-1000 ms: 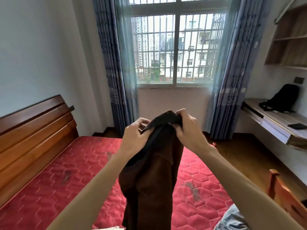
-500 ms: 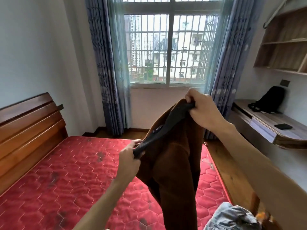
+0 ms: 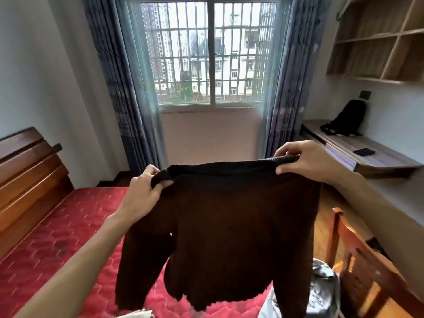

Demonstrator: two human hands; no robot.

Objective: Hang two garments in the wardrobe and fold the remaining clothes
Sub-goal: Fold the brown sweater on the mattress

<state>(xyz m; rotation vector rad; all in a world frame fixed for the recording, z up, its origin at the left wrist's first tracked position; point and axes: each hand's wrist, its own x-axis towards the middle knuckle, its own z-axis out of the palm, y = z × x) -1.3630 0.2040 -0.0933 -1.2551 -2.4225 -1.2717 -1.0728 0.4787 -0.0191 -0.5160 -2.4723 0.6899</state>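
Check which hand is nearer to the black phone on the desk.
Right. The right hand grips the brown sweater's collar just left of the phone; the left hand holds the opposite end, across the sweater.

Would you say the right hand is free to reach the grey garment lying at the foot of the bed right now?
Probably not yet. The right hand is pinching one end of the dark sweater's top edge, and the spread sweater hangs in front of the grey garment, which lies low beside the wooden chair.
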